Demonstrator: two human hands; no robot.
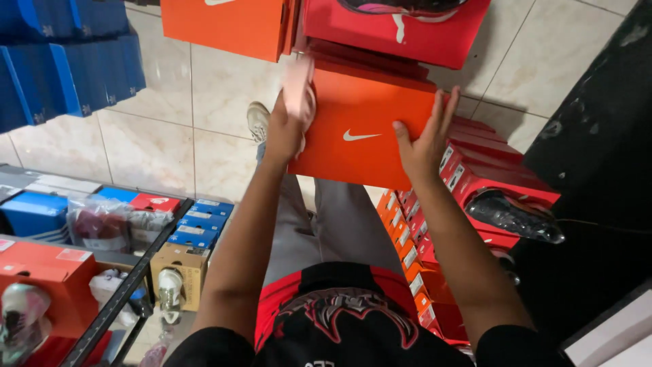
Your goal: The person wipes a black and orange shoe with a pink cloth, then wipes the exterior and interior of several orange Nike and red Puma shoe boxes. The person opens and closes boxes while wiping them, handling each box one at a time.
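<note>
An orange shoebox (356, 129) with a white logo on its lid is held out in front of me over the tiled floor. My left hand (288, 126) grips its left edge, and a blurred pale pink thing (297, 88) sits at that hand. My right hand (424, 139) lies flat on the lid's right side with fingers spread. The box sits below a red shoebox (401, 34) and beside another orange shoebox (227, 24) at the top of the view.
A stack of red and orange shoeboxes (441, 204) runs down the right, with a black shoe (513, 214) on top. Blue shoeboxes (64, 61) are stacked top left. A black metal rack (119, 299) at lower left holds boxes and bagged shoes. A dark wall (598, 156) stands right.
</note>
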